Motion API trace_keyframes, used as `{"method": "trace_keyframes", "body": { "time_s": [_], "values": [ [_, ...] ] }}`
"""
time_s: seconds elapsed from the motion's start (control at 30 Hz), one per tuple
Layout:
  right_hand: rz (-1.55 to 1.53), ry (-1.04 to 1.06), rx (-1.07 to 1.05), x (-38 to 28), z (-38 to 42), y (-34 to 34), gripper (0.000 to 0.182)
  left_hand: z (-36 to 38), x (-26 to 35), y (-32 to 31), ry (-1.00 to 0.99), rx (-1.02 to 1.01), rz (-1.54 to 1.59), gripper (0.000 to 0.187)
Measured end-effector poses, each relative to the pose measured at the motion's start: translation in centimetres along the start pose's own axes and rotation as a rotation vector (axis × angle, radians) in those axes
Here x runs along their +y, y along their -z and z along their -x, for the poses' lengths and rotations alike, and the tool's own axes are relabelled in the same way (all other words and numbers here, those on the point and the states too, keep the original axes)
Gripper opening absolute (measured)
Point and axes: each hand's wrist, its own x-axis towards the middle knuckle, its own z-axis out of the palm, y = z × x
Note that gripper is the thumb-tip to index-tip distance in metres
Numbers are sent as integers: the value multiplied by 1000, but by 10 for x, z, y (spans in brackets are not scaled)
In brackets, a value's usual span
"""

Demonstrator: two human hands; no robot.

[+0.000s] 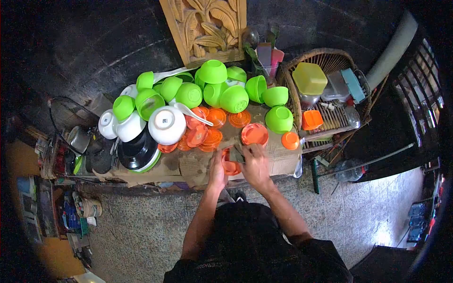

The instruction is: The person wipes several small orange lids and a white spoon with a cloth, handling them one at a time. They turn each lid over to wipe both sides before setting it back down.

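Note:
My left hand (218,170) is closed round the left side of an orange container (230,167) at the front edge of the cardboard-covered table (193,166). Over its right side, my right hand (255,166) has its fingers bent round a greyish piece that is too small to make out. Just behind my right hand stands another orange container (255,134). Several orange lids (212,137) lie behind and left of my hands. Green bowls (234,99) are heaped farther back.
White bowls (167,125) and a black plate (138,150) stand at the left. A small orange cup (290,140) is near the right edge. Beyond it, a wicker rack (330,114) holds plastic boxes. A carved wooden panel (207,30) leans at the back.

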Motion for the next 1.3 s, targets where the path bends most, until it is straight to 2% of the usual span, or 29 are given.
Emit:
{"method": "trace_keyframes", "body": {
  "time_s": [0.13, 0.23, 0.3, 0.43, 0.5, 0.63, 0.67, 0.73, 0.83, 0.87, 0.9, 0.93, 1.0, 1.03, 1.17, 1.23, 1.3],
  "values": [
    [-73, 109, -22, -20, 5, -18, 53, 13, 14, -7, 12, -12, -11, 61],
    [-132, 152, -86, -27, 14, -14, 56, 15, 20, -6, 66, -107, 39, 63],
    [-189, 218, -78, -23, 23, -10, 57, 18, 18, -9, 10, -129, 5, 65],
    [-204, 217, -130, -8, 35, 9, 50, 14, 23, -14, 130, -57, 3, 65],
    [-136, 221, -183, 1, 34, 15, 54, 14, 22, -13, 47, -139, -74, 65],
    [-35, 148, -63, 0, 21, 12, 55, 7, 15, -3, 70, -192, 9, 60],
    [-34, 146, -62, -3, 18, 10, 55, 5, 13, 0, 50, -145, -40, 58],
    [-104, 10, 57, -13, 13, 4, 57, 6, 11, 2, 29, -101, -91, 56],
    [-86, -24, 34, -20, 10, -11, 56, 4, 5, 6, 71, -62, -21, 59],
    [-85, -22, 34, -21, 12, -14, 56, 2, 3, 9, -19, -112, -66, 58],
    [-119, 75, 13, -24, 15, -16, 57, 4, 8, 5, -110, -160, -110, 57],
    [-154, 172, -11, -25, 18, -17, 58, 8, 14, 3, -111, -155, -109, 57],
    [-194, 219, -57, -26, 23, -12, 58, 16, 26, -2, 158, -248, 103, 62],
    [-233, 267, -96, -26, 25, -7, 58, 15, 24, 1, 159, -242, 105, 62],
    [-295, 290, -225, -14, 29, 12, 56, 3, 16, 11, 197, -276, 117, 65],
    [-203, 308, -293, -15, 30, 25, 53, 3, 23, 7, 192, -270, 91, 65],
    [-127, 336, -226, -8, 33, 20, 51, 7, 29, 6, 151, -337, 84, 65]
  ]
}}
